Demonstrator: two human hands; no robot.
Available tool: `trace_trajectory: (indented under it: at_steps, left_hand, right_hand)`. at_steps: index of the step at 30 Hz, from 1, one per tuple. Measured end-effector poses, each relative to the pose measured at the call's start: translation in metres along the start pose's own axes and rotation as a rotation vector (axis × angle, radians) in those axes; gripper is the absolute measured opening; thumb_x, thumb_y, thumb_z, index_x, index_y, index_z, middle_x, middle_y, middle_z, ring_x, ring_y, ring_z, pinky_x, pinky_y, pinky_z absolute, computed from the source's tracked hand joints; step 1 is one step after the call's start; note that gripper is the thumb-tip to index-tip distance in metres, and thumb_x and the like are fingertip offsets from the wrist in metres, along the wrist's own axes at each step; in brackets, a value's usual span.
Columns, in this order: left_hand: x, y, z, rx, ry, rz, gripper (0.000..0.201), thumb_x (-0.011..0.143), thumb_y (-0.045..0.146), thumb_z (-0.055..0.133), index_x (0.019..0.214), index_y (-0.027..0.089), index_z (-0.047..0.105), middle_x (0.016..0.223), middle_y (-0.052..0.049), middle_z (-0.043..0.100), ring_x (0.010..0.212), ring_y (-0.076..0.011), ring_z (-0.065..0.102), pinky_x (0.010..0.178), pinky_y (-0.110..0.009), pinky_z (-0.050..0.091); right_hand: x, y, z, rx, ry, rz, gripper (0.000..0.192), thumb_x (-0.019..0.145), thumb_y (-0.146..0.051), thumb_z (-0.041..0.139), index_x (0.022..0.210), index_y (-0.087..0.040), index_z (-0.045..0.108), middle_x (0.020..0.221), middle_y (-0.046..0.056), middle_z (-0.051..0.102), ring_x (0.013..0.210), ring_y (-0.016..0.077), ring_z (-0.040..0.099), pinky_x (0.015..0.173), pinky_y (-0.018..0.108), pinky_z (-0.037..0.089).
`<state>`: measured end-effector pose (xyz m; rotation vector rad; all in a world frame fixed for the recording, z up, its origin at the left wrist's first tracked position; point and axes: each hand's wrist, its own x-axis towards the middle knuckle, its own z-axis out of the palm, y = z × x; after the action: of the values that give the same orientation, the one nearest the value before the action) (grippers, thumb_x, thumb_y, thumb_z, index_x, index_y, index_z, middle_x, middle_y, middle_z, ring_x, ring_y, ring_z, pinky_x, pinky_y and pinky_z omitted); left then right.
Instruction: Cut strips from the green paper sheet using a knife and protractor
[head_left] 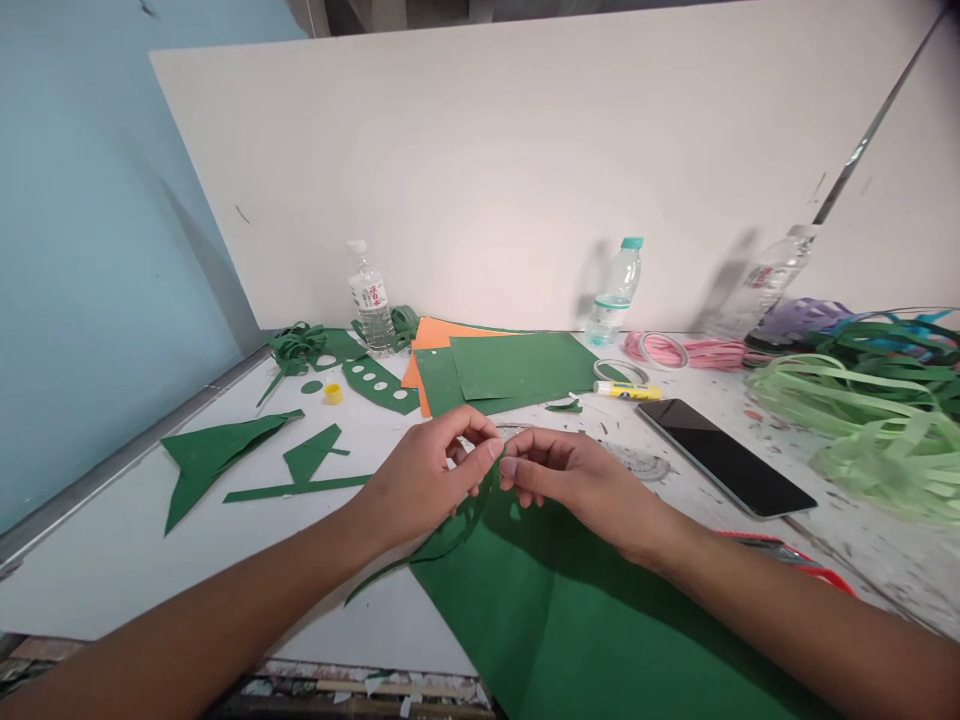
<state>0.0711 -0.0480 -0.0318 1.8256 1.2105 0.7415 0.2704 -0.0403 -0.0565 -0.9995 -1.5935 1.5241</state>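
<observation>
Strip (450,530) of green paper hangs curved between my two hands above the desk's near edge, its upper end pinched at my fingertips and its lower end trailing down to the left over the white desk (150,550). My left hand (427,480) has thumb and forefinger pressed together on the top of the strip; my right hand (577,480) meets it fingertip to fingertip, its fingers curled and closed on the same end, though I cannot tell exactly how much paper it grips. Under both hands lies a big green sheet (585,620), reaching from the middle of the desk to the near edge. Just behind my fingers a clear protractor (641,462) lies flat. Toward the left edge lie green offcuts (217,450), and further back a small yellow cap (333,393) and a green piece with round holes (379,383). At the middle back, green and orange sheets (495,370) lie stacked, with a glue stick (628,391) and a tape ring (619,371) just to their right. A black phone (724,455) lies face up on the right. Three water bottles (370,298) stand along the back edge against the white board (487,160). Pale green strips (862,420) pile up at the right edge, pink strips (697,352) behind them
</observation>
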Motion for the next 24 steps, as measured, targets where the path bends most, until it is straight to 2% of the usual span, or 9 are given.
trace_trajectory:
  at_steps: [3,8,16,20,22,24]
  left_hand:
    - [0.001,-0.004,0.001,-0.060,-0.029,0.020,0.022,0.096,0.046,0.055,0.096,0.024,0.058,0.080,0.001,0.062,0.063,-0.0126,0.058,0.048,-0.021,0.046]
    - [0.003,-0.006,0.002,-0.237,-0.059,0.018,0.025,0.097,0.047,0.056,0.094,0.022,0.058,0.076,0.003,0.059,0.056,-0.0093,0.052,0.048,-0.020,0.045]
    - [0.003,-0.007,0.000,-0.283,-0.061,-0.032,0.030,0.097,0.051,0.057,0.095,0.021,0.062,0.069,0.005,0.058,0.048,-0.0074,0.050,0.048,-0.021,0.044]
    - [0.003,-0.010,0.000,-0.270,-0.048,-0.043,0.032,0.096,0.053,0.057,0.094,0.021,0.061,0.067,0.005,0.057,0.047,-0.0076,0.048,0.046,-0.021,0.040]
    - [0.004,-0.011,0.001,-0.272,-0.037,-0.060,0.032,0.096,0.053,0.058,0.093,0.022,0.060,0.066,0.005,0.056,0.047,-0.0077,0.047,0.046,-0.021,0.039]
    - [0.004,-0.013,0.001,-0.276,-0.022,-0.076,0.032,0.096,0.054,0.058,0.093,0.022,0.059,0.064,0.005,0.055,0.047,-0.0079,0.047,0.046,-0.020,0.039]
  right_hand:
    - [0.000,0.001,-0.001,-0.014,-0.007,-0.001,0.024,0.083,-0.045,0.074,0.086,-0.021,0.070,0.085,0.001,0.068,0.068,0.0136,0.058,0.067,0.028,0.047]
    - [0.001,-0.001,-0.003,0.020,-0.039,-0.024,0.024,0.087,-0.044,0.073,0.092,-0.020,0.071,0.089,0.002,0.068,0.072,0.0139,0.059,0.068,0.028,0.045]
    - [-0.001,0.000,-0.004,0.041,-0.049,-0.003,0.023,0.088,-0.043,0.072,0.090,-0.020,0.069,0.090,0.001,0.068,0.072,0.0131,0.058,0.066,0.027,0.042]
    - [0.001,0.002,-0.007,-0.020,0.095,0.000,0.035,0.092,-0.051,0.064,0.076,-0.020,0.062,0.071,-0.001,0.060,0.063,0.0128,0.054,0.063,0.029,0.043]
    - [0.001,0.003,-0.008,-0.077,0.167,-0.031,0.028,0.092,-0.048,0.064,0.084,-0.021,0.063,0.077,-0.001,0.062,0.064,0.0130,0.055,0.063,0.029,0.043]
    - [0.000,0.001,-0.008,-0.116,0.170,-0.055,0.021,0.090,-0.041,0.068,0.101,-0.024,0.064,0.093,0.000,0.065,0.071,0.0136,0.059,0.065,0.029,0.044]
